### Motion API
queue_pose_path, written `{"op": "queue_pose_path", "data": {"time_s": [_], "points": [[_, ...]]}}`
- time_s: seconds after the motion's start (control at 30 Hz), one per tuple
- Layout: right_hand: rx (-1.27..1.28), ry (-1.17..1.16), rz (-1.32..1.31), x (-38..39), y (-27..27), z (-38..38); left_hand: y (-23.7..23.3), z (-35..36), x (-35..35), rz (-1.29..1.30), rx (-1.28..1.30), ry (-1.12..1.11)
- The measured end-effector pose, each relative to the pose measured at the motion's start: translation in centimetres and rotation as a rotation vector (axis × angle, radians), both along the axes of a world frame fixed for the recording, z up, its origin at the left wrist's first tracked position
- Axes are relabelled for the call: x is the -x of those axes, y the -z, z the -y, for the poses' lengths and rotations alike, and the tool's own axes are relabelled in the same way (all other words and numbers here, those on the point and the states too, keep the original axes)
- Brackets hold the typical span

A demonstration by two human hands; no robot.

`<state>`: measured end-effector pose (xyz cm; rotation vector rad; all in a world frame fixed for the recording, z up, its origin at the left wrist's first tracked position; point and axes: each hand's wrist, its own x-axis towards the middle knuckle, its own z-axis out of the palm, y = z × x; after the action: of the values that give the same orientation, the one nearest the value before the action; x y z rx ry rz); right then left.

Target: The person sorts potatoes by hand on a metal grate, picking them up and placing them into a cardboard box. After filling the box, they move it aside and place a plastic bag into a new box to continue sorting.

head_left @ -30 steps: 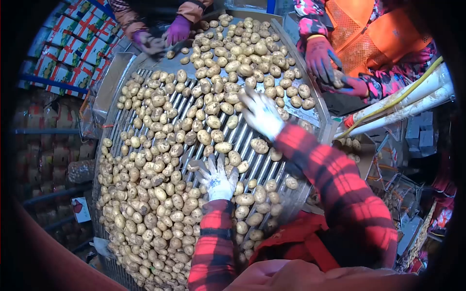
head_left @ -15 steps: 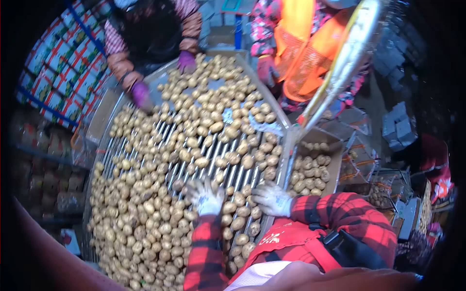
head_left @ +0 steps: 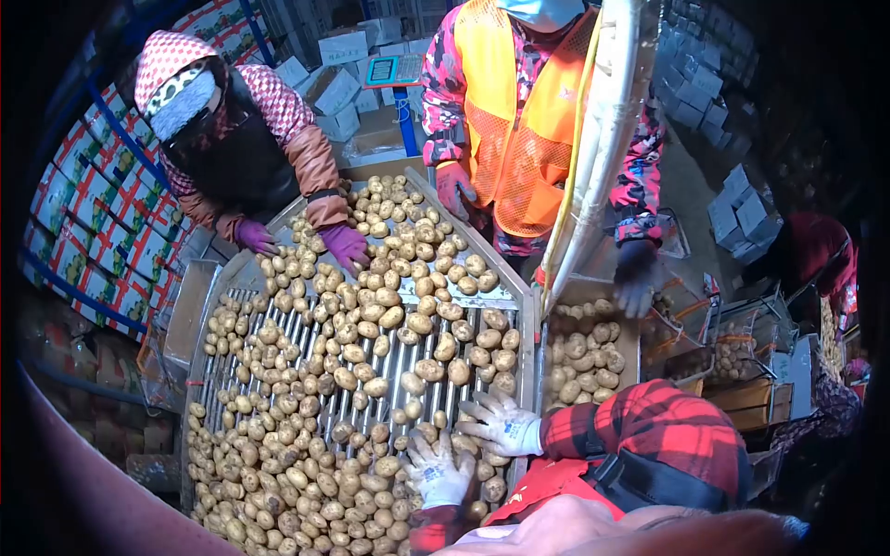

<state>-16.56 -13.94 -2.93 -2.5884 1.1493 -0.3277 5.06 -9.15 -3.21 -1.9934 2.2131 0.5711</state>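
Observation:
Loose potatoes point(head_left: 306, 482) cover much of a sorting table with metal rollers point(head_left: 371, 408). My left hand point(head_left: 440, 473), in a whitish glove, lies palm down with spread fingers over potatoes at the near side. Just beyond it to the right, my right hand point(head_left: 501, 423) wears a matching glove and stretches its fingers over the rollers near the right rim, close to a few potatoes. Neither hand grips a potato that I can see; what lies under the palms is hidden.
Across the table a co-worker's purple-gloved hand point(head_left: 346, 246) touches potatoes. Another person in an orange vest point(head_left: 514, 120) stands at the far right, one dark-gloved hand point(head_left: 635, 278) above a carton of potatoes point(head_left: 584, 357). A white pole point(head_left: 598, 157) rises beside the rim. Printed cartons point(head_left: 88, 227) are stacked left.
The view has shifted, showing more of the far side. My left hand has drawn nearer to me, and both hands keep their fingers spread. The far co-worker's hands have moved among the potatoes.

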Motion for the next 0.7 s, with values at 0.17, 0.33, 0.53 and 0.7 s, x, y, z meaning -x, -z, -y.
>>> {"op": "queue_pose_path", "data": {"time_s": [0.17, 0.33, 0.53, 0.7], "points": [[0.026, 0.179, 0.046, -3.2, 2.5, 4.5, 1.0, 2.1, 0.0, -0.018, 0.031, -0.033], [0.141, 0.315, 0.087, -6.6, 2.7, 9.9, 1.1, 4.6, 0.9, -0.088, 0.017, -0.085], [0.111, 0.243, -0.016, -7.0, 5.1, 19.2, 1.2, 4.2, 0.9, -0.073, 0.041, -0.082], [0.100, 0.228, 0.040, -6.5, 3.1, 16.7, 1.7, 2.5, 0.3, -0.106, 0.115, -0.128]]}}
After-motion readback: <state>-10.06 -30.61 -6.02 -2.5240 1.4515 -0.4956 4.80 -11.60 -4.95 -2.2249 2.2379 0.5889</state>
